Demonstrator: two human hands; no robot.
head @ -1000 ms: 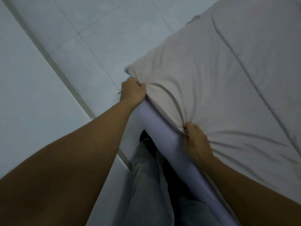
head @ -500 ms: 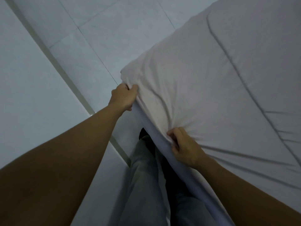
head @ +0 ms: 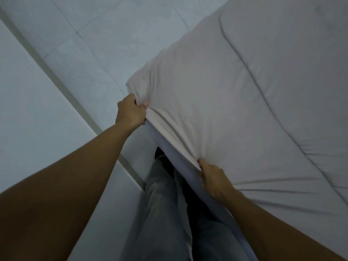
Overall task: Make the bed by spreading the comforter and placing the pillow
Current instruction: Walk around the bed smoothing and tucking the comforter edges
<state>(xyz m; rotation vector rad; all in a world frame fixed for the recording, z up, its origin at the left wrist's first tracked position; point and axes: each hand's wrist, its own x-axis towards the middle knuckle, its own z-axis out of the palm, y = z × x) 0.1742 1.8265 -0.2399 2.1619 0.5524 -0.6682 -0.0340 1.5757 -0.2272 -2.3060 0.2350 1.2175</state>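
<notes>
The comforter (head: 235,119) lies on the bed at the right of the view, and its near corner now sits a little further out over the floor (head: 105,34) than half a second ago, drawn leftward along with the left hand (head: 131,113), while the right hand (head: 212,178) is at much the same spot on the edge as before. It is a pale, matte, padded cloth, softly puffed, with one long stitched seam sunk into it and tight creases fanning out from each grip. The corner is rounded and bunched, pointing up and left toward the floor. The held edge runs on a diagonal from upper left to lower right, and the seam runs roughly parallel to it; the cloth passes out of view at the top and right, so its long axis cannot be told. The left hand is curled round the bunched corner, the right hand pinches the edge lower down, fingers tucked under the hem. Below that edge shows a smooth, faintly lilac bed sheet (head: 169,149). Beside it stand the person's legs in grey trousers (head: 160,204), over large glossy pale tiles crossed by thin grout lines
</notes>
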